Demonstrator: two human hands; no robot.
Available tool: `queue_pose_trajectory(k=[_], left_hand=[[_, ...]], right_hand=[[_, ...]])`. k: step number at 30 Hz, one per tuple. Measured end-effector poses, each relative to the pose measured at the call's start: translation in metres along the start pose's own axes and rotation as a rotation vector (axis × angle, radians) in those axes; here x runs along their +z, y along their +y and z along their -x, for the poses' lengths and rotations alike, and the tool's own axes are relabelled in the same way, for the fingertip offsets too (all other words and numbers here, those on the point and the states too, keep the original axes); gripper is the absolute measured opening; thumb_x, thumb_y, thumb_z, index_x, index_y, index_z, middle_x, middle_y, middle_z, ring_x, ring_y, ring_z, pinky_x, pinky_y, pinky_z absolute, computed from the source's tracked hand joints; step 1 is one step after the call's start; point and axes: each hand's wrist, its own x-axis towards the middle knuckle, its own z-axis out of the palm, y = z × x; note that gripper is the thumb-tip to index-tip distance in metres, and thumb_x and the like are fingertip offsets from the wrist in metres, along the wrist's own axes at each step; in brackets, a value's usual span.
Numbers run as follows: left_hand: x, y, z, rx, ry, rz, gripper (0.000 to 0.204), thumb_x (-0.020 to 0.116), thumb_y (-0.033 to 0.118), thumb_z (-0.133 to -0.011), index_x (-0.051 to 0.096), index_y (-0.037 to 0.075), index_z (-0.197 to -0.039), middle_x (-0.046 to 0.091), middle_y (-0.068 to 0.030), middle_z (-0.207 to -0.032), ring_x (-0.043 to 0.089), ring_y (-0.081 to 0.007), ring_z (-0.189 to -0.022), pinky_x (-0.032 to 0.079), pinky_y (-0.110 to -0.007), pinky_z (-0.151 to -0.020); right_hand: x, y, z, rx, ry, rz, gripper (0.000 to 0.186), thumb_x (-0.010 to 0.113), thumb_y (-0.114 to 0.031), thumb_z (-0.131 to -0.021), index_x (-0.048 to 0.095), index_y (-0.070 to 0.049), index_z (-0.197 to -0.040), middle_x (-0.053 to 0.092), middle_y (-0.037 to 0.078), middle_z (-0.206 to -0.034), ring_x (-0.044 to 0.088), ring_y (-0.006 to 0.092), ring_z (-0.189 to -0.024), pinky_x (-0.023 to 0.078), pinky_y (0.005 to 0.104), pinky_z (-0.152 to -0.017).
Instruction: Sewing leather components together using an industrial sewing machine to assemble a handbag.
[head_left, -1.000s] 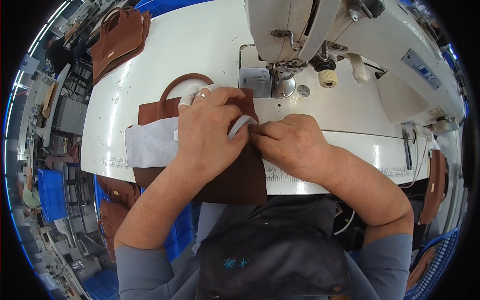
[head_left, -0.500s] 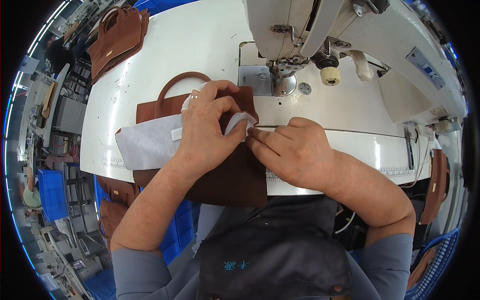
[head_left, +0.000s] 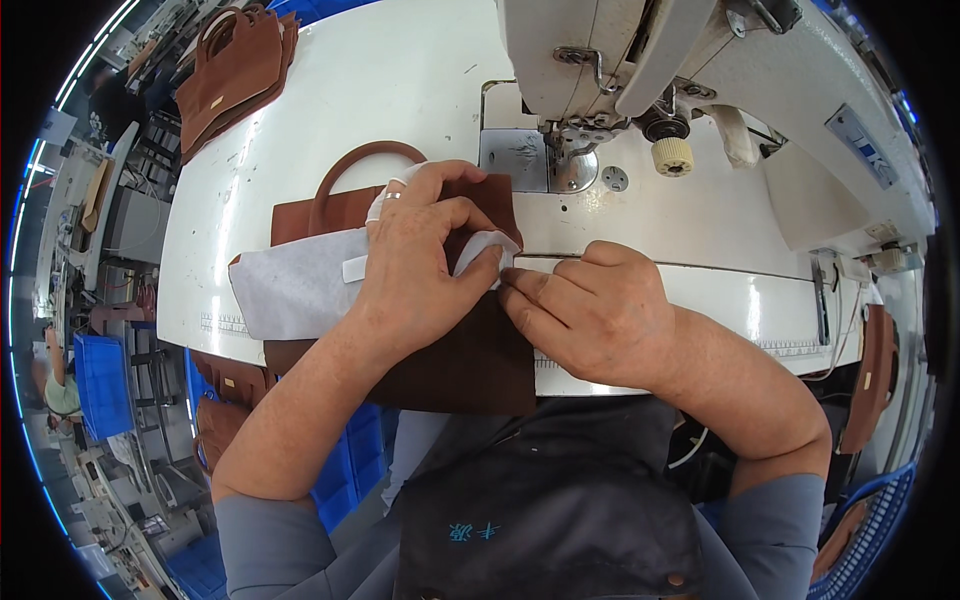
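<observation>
A brown leather bag panel with a curved handle lies on the white sewing table, left of the needle area. Over it is a folded-back white lining, and a dark brown piece hangs past the table's front edge. My left hand, with a ring and white wrapping on a finger, is closed around the panel's right part, thumb on the turned-up lining edge. My right hand pinches that same edge at the panel's right corner. The fingertips hide exactly what is gripped there.
The sewing machine head stands just beyond my hands, its needle plate set in the table. Stacked brown handbags lie at the far left. More brown bags and blue bins are below the table's left edge.
Both hands keep nearly the same pinch on the lining edge. The whole view shifts slightly, with hardly any movement of the panel.
</observation>
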Motion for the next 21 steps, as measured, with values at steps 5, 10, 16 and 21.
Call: queue_pose_trajectory(k=[5,10,16,21], left_hand=[[0.0,-0.001,0.0,0.013,0.002,0.006,0.013,0.074,0.007,-0.073,0.067,0.004,-0.084,0.059,-0.0101,-0.134,0.056,-0.0303,-0.118,0.038,-0.043,-0.102],[0.0,-0.001,0.0,0.013,0.001,0.01,0.014,0.074,0.006,-0.073,0.066,0.004,-0.084,0.06,-0.0106,-0.133,0.057,-0.0308,-0.119,0.036,-0.045,-0.105],[0.006,-0.001,-0.006,0.0,0.03,0.005,0.012,0.075,0.012,-0.074,0.071,0.007,-0.085,0.059,-0.0073,-0.133,0.055,-0.0335,-0.118,0.04,-0.048,-0.1],[0.019,-0.003,-0.023,-0.032,0.113,-0.049,0.017,0.076,0.01,-0.074,0.07,0.008,-0.09,0.062,-0.008,-0.131,0.058,-0.0312,-0.116,0.039,-0.046,-0.103]], right_hand=[[0.0,-0.001,-0.001,0.012,-0.014,0.005,0.02,0.069,-0.012,-0.07,0.07,-0.004,-0.088,0.067,0.002,-0.081,0.061,0.0137,-0.065,0.042,0.0293,-0.055],[0.0,-0.004,0.0,0.052,-0.042,0.008,0.022,0.07,-0.012,-0.07,0.072,-0.007,-0.091,0.073,0.003,-0.096,0.06,0.0099,-0.064,0.042,0.0269,-0.054],[0.0,0.001,0.001,0.007,-0.085,0.063,0.022,0.07,-0.011,-0.071,0.071,-0.007,-0.093,0.073,0.003,-0.094,0.061,0.0097,-0.065,0.043,0.0276,-0.054],[-0.002,0.02,-0.001,0.081,-0.077,0.047,0.014,0.067,-0.014,-0.07,0.066,-0.005,-0.081,0.062,0.002,-0.07,0.063,0.0153,-0.061,0.043,0.0325,-0.055]])
